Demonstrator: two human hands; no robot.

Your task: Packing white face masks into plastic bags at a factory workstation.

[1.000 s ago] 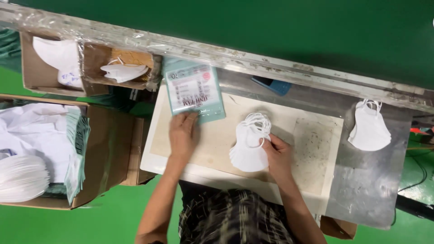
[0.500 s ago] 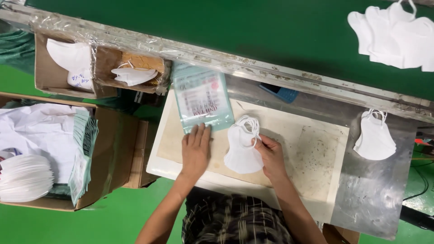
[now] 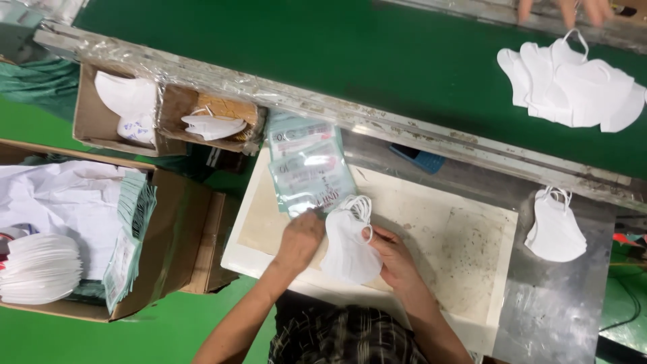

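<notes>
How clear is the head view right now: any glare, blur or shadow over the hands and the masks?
Head view: even overhead light, only soft shadows; left hand and right hand slightly blurred on the white mask stack; glare on the glossy pouch and plastic-wrapped rail; mask pile bright, folds washed out.

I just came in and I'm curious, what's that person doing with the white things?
A person's right hand holds a small stack of white folded face masks on a stained cream board. The left hand presses the bottom edge of a teal-and-clear plastic pouch beside it. More white masks lie on the green belt.
</notes>
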